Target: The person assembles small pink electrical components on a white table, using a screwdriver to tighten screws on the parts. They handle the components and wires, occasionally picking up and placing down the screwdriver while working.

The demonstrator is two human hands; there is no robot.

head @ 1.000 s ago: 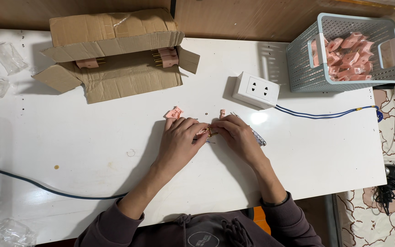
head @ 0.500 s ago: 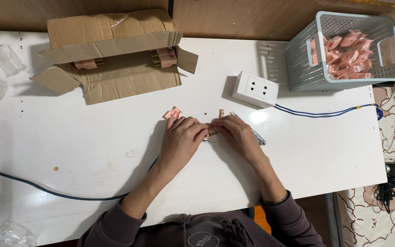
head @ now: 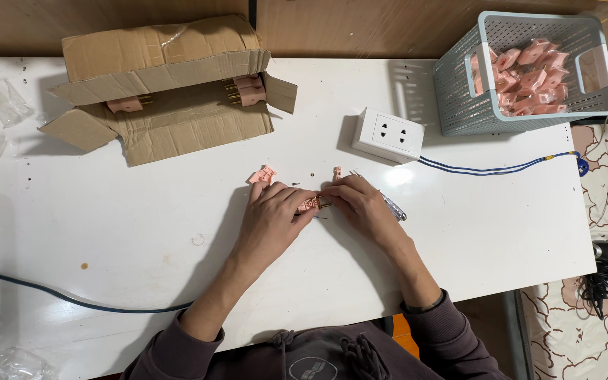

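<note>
We have both hands together at the middle of the white table (head: 107,232). Our left hand (head: 272,214) lies palm down with its fingers curled over a small pink plug body (head: 309,205), pinning it against the tabletop. Our right hand (head: 360,205) meets it from the right, fingertips pinched at the brass prongs (head: 325,205) that stick out of the plug's right end. A pen-like tester screwdriver (head: 394,209) pokes out from under the right hand; we cannot tell whether the hand grips it or merely rests on it.

The plug looks like hard moulded plastic, so we judge it light and stiff, not easily crushed, but smooth and small enough to slip or twist between fingertips. The flat sides of the body seem the best place to hold it; the thin prongs offer a narrower, slicker grip.

Just beyond the left hand lies another pink piece (head: 263,174), and a smaller one (head: 337,172) sits beyond the right hand. Farther off, a white socket block (head: 387,135) trails a blue cable (head: 494,169). At the far right stands a pale blue basket (head: 459,98) of pink plugs, at the far left an open cardboard box (head: 170,127).
</note>
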